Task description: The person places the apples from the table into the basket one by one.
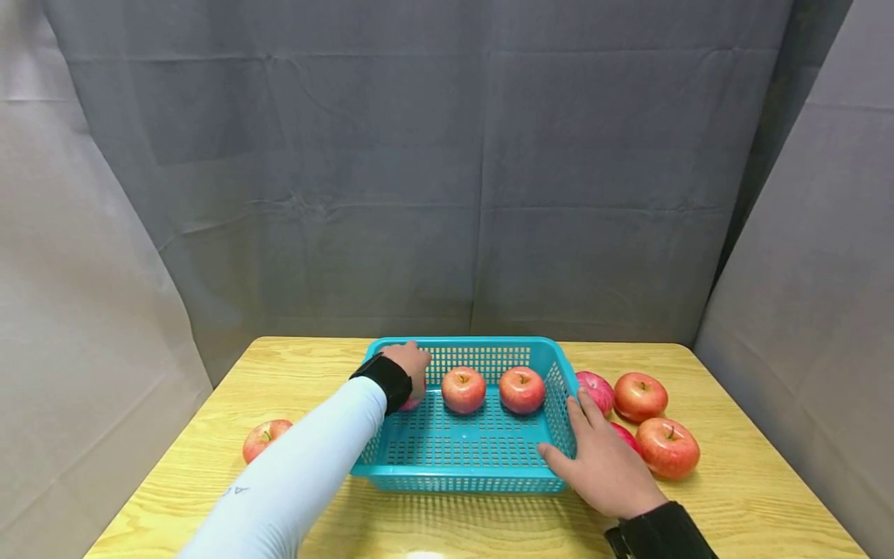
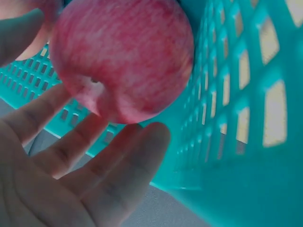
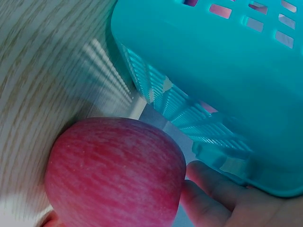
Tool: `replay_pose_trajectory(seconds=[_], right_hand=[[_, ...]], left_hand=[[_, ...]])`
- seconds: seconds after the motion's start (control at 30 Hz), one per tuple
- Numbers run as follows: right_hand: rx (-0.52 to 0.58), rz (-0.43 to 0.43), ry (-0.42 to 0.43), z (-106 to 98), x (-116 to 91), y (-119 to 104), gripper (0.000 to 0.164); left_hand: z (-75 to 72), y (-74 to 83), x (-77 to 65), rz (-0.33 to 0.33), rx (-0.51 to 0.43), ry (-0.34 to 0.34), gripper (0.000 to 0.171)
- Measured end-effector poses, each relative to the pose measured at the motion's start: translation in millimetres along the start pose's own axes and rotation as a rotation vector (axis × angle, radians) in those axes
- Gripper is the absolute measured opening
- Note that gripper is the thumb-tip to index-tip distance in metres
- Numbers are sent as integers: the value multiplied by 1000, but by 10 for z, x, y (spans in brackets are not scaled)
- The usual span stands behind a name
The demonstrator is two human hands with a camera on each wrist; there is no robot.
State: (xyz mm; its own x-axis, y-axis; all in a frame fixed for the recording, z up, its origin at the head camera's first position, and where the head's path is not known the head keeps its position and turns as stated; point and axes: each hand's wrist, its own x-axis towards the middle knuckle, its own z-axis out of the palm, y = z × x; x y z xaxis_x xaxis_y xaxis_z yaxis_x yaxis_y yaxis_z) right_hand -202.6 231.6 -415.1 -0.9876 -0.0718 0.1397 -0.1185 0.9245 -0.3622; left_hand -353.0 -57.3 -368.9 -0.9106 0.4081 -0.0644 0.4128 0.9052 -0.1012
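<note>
My left hand (image 1: 408,365) reaches down into the left end of a turquoise plastic basket (image 1: 461,470). Its fingers are extended at a red apple (image 2: 125,52), with the thumb held apart from them. From the head view, that apple is mostly covered by the hand. Two more apples, one in the middle (image 1: 463,390) and one to its right (image 1: 521,390), sit on the basket floor. At the basket's right side lies my right hand (image 1: 608,470), fingers stretched along the rim. Close to its fingertips in the right wrist view is a red apple (image 3: 118,170) outside the basket.
Several apples stand on the wooden table (image 1: 740,481) right of the basket, among them a back one (image 1: 640,396) and a front one (image 1: 668,448). A single apple (image 1: 264,439) lies to the left, partly behind my left sleeve. Grey cloth (image 1: 391,171) hangs behind the table.
</note>
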Motion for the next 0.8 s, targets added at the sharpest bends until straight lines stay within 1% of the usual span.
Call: replay_pose_trajectory(seconds=[0.07,0.17,0.3,0.53,0.7,0.8], right_hand=[[-1,2,-2,-2,4,4,110],[0,3,-8,-1,10,10,110],[2,11,-22,10,14,16,110],[8,15,-31,22,23,22,111],[9,2,-18,12,22,24,109],[11,1,-15,13,23,27,109]], left_hand=[[-17,-3,-7,10,-8,5,52],[-35,-8,-15,21,-16,12,43],[-67,-24,-29,24,-3,18,37],[-193,-86,-94,40,48,39,48],[-280,-140,-161,38,40,46,49],[-306,-175,-209,49,32,59,49]])
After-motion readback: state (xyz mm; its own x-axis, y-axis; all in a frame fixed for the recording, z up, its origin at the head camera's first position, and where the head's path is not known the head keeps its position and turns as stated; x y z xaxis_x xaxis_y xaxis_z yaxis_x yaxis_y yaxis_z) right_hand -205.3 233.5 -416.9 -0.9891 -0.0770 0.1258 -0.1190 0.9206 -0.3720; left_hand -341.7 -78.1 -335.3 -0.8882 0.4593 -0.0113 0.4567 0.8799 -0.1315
